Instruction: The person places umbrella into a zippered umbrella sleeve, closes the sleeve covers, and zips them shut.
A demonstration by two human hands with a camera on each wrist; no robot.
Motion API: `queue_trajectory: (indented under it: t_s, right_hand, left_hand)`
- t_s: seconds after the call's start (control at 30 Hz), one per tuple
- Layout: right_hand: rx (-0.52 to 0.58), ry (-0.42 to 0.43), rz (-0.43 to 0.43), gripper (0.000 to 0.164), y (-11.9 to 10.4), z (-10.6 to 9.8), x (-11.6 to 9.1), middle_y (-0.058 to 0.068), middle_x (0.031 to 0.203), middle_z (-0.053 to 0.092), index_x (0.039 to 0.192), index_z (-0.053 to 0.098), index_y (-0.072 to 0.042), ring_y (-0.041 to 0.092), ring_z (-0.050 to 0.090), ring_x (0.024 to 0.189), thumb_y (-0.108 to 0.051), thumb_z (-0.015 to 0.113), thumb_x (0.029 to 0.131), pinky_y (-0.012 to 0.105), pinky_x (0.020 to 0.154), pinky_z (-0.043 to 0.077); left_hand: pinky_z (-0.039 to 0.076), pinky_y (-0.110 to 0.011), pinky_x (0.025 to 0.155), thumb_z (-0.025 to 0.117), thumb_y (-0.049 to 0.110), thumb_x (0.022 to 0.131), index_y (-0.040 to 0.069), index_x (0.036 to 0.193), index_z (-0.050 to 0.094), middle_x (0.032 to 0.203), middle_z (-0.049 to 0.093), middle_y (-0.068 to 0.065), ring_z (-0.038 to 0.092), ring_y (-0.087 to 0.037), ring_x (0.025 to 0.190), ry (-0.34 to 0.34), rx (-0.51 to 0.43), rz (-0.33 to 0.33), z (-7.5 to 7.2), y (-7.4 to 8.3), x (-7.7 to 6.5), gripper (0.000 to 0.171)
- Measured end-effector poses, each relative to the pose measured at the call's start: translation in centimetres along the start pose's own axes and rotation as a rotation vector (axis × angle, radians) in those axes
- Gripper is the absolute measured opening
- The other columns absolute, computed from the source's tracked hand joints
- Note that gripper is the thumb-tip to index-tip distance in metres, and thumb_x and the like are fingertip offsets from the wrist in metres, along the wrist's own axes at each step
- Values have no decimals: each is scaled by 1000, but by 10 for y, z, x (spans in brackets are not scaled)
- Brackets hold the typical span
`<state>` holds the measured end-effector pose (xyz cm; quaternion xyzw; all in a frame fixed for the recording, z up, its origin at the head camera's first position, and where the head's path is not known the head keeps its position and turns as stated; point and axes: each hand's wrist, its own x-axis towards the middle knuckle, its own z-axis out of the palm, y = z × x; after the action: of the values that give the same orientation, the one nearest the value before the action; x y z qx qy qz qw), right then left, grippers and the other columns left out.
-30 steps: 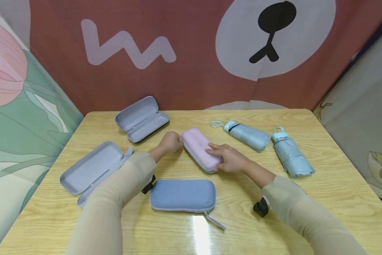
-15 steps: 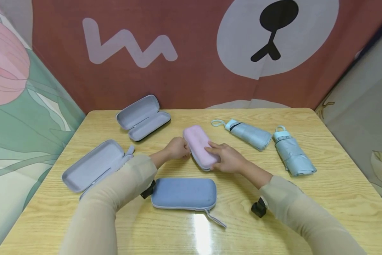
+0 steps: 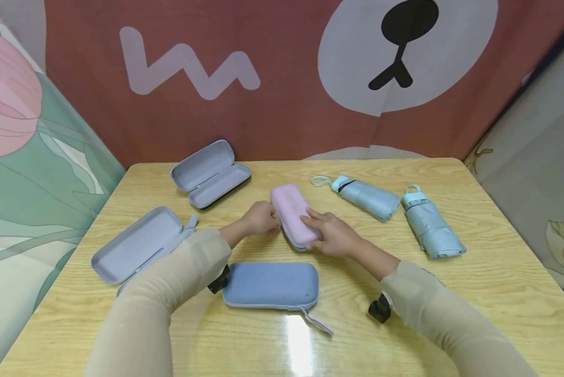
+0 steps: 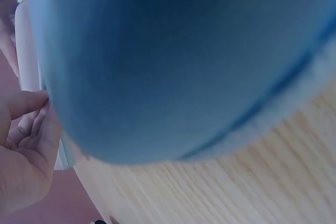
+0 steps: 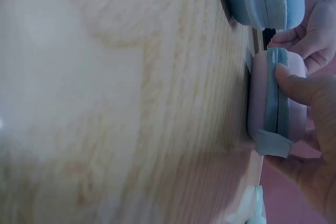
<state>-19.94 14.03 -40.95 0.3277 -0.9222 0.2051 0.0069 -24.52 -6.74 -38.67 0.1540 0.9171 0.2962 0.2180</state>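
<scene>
A pink zip-up glasses case (image 3: 291,209) with a grey zip band lies slanted in the middle of the table. My right hand (image 3: 336,234) grips its near right end; in the right wrist view the thumb (image 5: 294,85) lies on the zip band, above a fabric tab (image 5: 273,143). At the case's left side, my left hand (image 3: 262,217) pinches the zipper pull, which its fingers mostly hide. The left wrist view shows that thumb and forefinger meeting at the zip edge. Nearer me lies a closed blue case (image 3: 271,285) with a strap (image 3: 317,321).
Two grey-lined cases stand open on the left, one at the back (image 3: 211,175) and one nearer (image 3: 138,243), partly behind my left sleeve. Two folded light-blue umbrellas lie at the right, one slanted (image 3: 369,198), the other (image 3: 432,225) farther right.
My left hand has moved right and slightly nearer, from the far left corner of the pink case down along its left side. The case has shifted slightly away and turned a little, right hand still on it.
</scene>
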Motion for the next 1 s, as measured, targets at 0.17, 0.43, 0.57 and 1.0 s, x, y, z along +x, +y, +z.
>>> queue_trajectory:
  t_s: [0.17, 0.43, 0.57, 1.0]
  right_hand:
    - [2, 15, 8, 68, -3, -1, 0, 18, 132, 33, 126, 44, -4, 37, 45, 103, -29, 72, 68, 41, 85, 38]
    - [-7, -5, -20, 57, -11, 0, 0, 22, 128, 37, 122, 48, -1, 38, 45, 103, -23, 68, 73, 42, 85, 37]
    - [-23, 1, -46, 52, -18, 0, 1, 25, 124, 40, 118, 52, 1, 39, 44, 105, -20, 69, 72, 42, 88, 36]
    - [-77, 54, -205, 36, -12, -4, 13, 14, 112, 54, 108, 60, -2, 30, 46, 100, 2, 60, 72, 37, 85, 37]
  left_hand:
    - [42, -19, 50, 51, 0, 79, -6, 65, 62, 70, 64, -9, 58, -19, 62, 4, 32, 27, -4, -1, 3, 19]
    - [37, -18, 48, 50, 0, 76, -2, 64, 63, 65, 63, -7, 48, -9, 49, 52, 141, 38, -9, -6, 9, 18]
    - [38, -19, 51, 50, 1, 77, -1, 69, 66, 62, 62, -6, 47, -10, 51, 83, 182, 37, -13, -8, 11, 18]
    - [36, -21, 51, 52, 5, 81, 0, 69, 64, 64, 61, -7, 45, -12, 54, 124, 229, 70, -19, -9, 18, 18]
